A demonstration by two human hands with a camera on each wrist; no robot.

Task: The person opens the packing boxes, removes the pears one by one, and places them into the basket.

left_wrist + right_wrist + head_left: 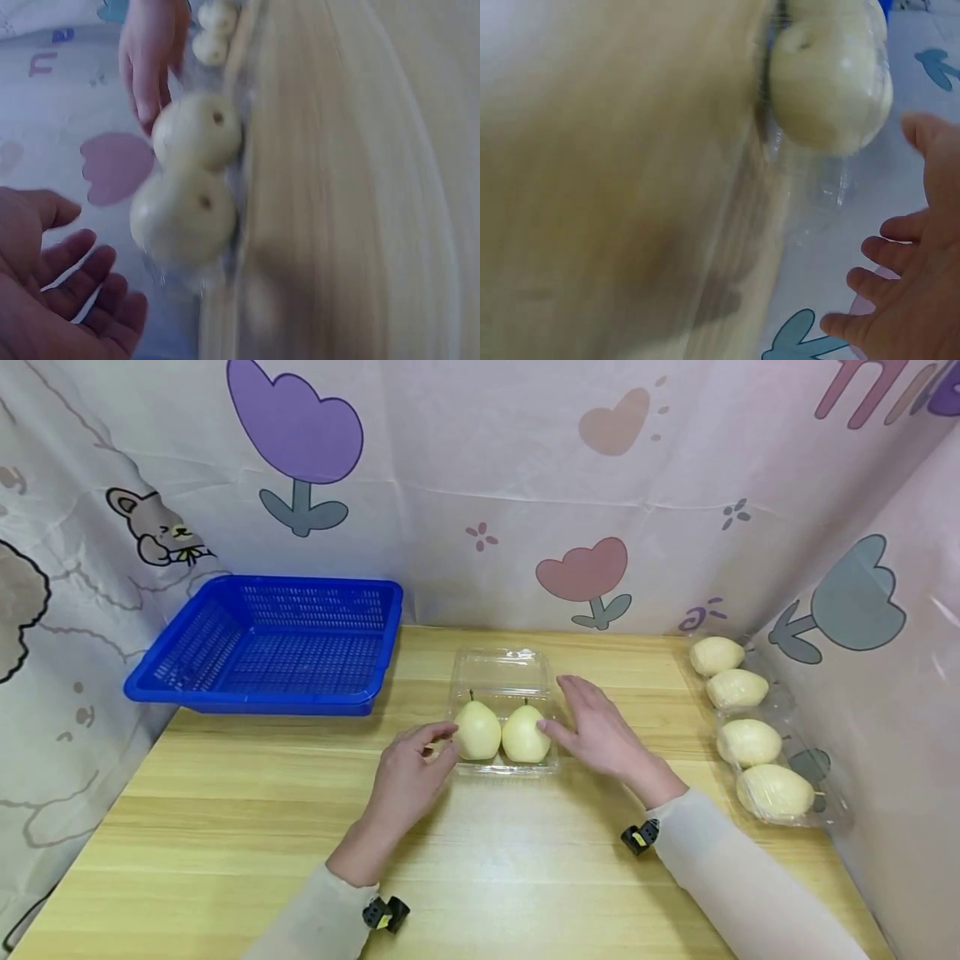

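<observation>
Two pale yellow pears, a left one (477, 732) and a right one (526, 735), sit side by side in a clear plastic clamshell box (504, 769). The box's lid (501, 670) is raised at the back. My left hand (411, 774) is beside the left pear, fingers loosely bent; the left wrist view shows a gap between that hand (67, 292) and the pears. On the other side, my right hand (603, 735) has its fingers spread, with the thumb in front of the right pear. Nothing is gripped by the right hand (907, 285) in the right wrist view.
A blue plastic basket (258, 697) stands at the back left of the wooden table (495, 877). Along the right edge lie several more pears (748, 743) in clear plastic boxes (828, 806). A printed curtain (465, 443) hangs behind and at both sides.
</observation>
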